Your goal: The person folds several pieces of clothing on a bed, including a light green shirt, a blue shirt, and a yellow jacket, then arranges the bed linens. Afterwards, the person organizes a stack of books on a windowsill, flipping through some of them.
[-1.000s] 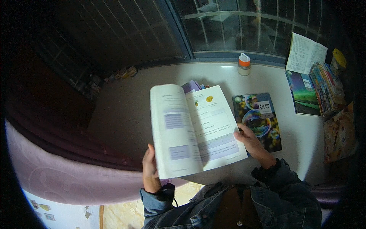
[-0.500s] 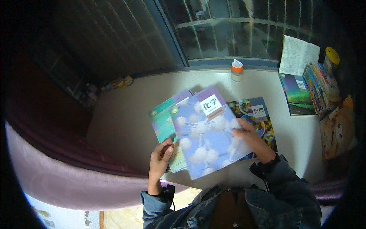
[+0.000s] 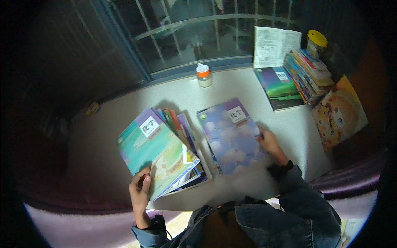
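Note:
My left hand (image 3: 139,189) is closed at the lower left edge of a teal and green textbook (image 3: 159,155), with the fingers curled at its cover. That textbook lies tilted over a pale bin (image 3: 210,175) of several books (image 3: 178,123), whose spines show along its right side. Over to the right, a blue and purple textbook (image 3: 229,138) with white molecule balls on its cover is pinched at the right edge by my right hand (image 3: 271,145). It covers nearly all of a dark book beneath it, of which a sliver shows at the left.
A jar with an orange and white lid (image 3: 203,75) stands near the window. At the back right are a green and purple textbook (image 3: 282,89), an open booklet (image 3: 276,47), a row of books (image 3: 308,78), a yellow-lidded container (image 3: 316,39) and a patterned orange sheet (image 3: 341,111).
My right hand has carried the blue and purple textbook off the teal one and over the dark book. The teal textbook and the bin now show more fully. The view has shifted right.

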{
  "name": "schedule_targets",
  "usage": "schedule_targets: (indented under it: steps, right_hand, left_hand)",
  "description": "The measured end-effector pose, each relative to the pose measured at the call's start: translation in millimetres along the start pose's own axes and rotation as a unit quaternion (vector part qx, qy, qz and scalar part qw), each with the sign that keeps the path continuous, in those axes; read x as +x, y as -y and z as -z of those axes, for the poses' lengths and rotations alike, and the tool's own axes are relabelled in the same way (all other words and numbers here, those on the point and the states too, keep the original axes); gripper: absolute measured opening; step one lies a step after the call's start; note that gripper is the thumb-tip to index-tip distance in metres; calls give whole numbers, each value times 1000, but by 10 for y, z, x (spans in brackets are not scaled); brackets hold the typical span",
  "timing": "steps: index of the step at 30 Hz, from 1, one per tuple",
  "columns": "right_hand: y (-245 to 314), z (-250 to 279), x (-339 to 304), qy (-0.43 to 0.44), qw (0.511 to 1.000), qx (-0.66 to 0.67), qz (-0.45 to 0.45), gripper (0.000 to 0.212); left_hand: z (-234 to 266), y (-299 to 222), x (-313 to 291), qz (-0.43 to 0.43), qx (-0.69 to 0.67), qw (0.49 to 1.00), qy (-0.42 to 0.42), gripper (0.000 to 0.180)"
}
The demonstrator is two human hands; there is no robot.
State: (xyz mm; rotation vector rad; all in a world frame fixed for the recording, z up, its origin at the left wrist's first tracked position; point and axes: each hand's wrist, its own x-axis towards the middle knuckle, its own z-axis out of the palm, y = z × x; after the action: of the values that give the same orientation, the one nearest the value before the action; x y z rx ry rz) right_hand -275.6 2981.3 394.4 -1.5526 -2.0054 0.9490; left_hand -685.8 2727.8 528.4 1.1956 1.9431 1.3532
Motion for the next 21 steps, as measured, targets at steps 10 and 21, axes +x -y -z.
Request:
schedule_targets:
  steps: [10, 21]
  right_hand:
    - [501, 63, -239, -45, 993, -104, 43, 49]
    - [1547, -727, -824, 195, 903, -32, 383, 83]
  left_hand:
    - [21, 77, 17, 14, -48, 999, 10, 27]
    - [66, 90, 1, 27, -62, 998, 11, 27]
